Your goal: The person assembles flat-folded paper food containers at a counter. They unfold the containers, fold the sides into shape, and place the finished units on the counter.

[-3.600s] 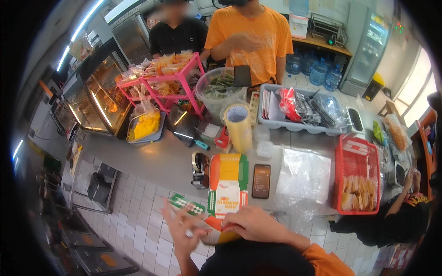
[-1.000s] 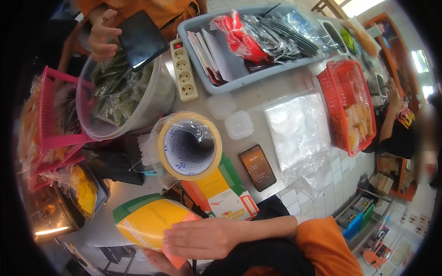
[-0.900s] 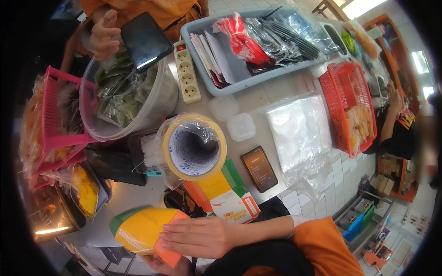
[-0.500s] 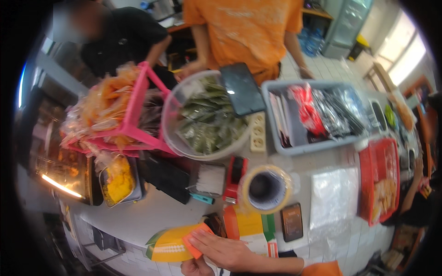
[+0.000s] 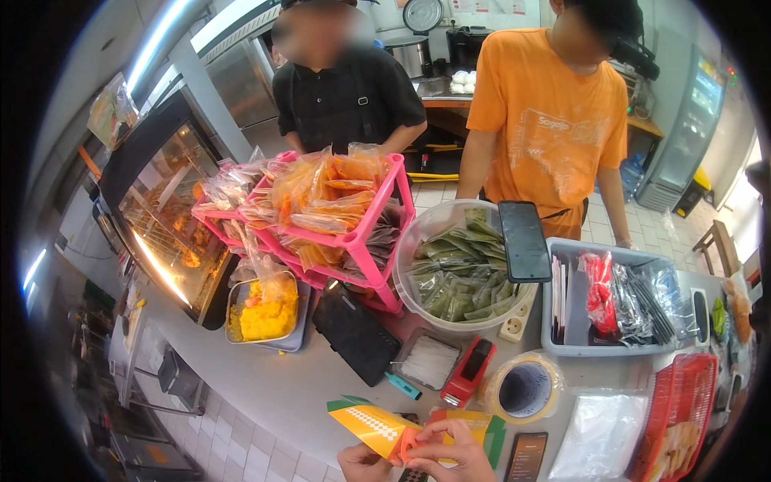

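Both hands hold a yellow, orange and green card (image 5: 371, 426) in the air, on the near left side of the tape roll (image 5: 522, 394). The left hand (image 5: 365, 463) is curled closed at the card's lower edge and seems to grip it, though some fingers are hidden. The right hand (image 5: 458, 458) is nearly closed, thumb and fingertips pinching the orange end. The step in hand looks like bending and shaping this card; the next move seems to call for a steady left hold while the right fingertips work the orange end. Another card (image 5: 474, 422) lies just left of the tape roll, partly behind the right hand. A red stapler (image 5: 468, 374) sits left of the roll, and plastic bags (image 5: 602, 434) to its right.
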{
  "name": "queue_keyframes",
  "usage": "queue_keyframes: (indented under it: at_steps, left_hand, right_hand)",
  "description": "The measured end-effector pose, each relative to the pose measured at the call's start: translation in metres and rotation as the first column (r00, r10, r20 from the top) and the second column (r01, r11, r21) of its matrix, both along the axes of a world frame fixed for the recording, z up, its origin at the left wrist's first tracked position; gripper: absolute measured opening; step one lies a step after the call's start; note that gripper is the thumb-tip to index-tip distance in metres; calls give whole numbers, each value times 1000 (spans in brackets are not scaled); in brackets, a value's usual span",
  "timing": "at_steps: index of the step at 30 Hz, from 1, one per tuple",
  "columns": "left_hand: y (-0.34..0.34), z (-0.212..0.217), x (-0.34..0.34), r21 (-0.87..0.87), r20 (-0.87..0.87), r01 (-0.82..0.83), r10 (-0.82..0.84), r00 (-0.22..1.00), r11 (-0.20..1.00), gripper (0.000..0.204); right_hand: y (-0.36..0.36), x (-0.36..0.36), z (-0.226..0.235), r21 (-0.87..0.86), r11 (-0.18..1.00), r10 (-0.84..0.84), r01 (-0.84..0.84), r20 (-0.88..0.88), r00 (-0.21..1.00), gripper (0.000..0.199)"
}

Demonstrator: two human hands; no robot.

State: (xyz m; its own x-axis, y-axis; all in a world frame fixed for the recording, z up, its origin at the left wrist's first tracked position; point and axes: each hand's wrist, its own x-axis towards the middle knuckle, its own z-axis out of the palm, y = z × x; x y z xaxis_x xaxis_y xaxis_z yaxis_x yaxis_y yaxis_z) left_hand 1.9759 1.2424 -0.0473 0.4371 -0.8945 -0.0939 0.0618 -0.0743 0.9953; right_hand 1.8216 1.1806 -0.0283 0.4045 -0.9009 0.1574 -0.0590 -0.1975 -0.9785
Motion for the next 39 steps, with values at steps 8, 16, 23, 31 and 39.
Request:
queue_keyframes:
  at_steps: [8, 16, 23, 31, 39]
  left_hand:
    - [-8, 3, 2, -69, -78, 112, -117, 990, 991, 21]
    - [-3, 14, 6, -131, 120, 136, -121, 985, 982, 23]
    - [12, -10, 32, -265, -352, -241, 139, 926, 934, 32]
    - [5, 5, 61, -100, 361, -3, 39, 932, 995, 23]
    - [2, 21, 54, -114, 370, 143, -91, 925, 983, 24]
  right_hand:
    - [7, 10, -3, -143, 986, -84, 91, 53, 995, 24]
    - [6, 20, 0, -227, 967, -95, 116, 100, 990, 22]
    - [7, 20, 5, -189, 956, -219, 225, 56, 974, 53]
    - [5, 19, 9, -384, 922, 33, -42, -29, 999, 36]
    - [10, 30, 5, -481, 872, 123, -89, 38, 992, 38]
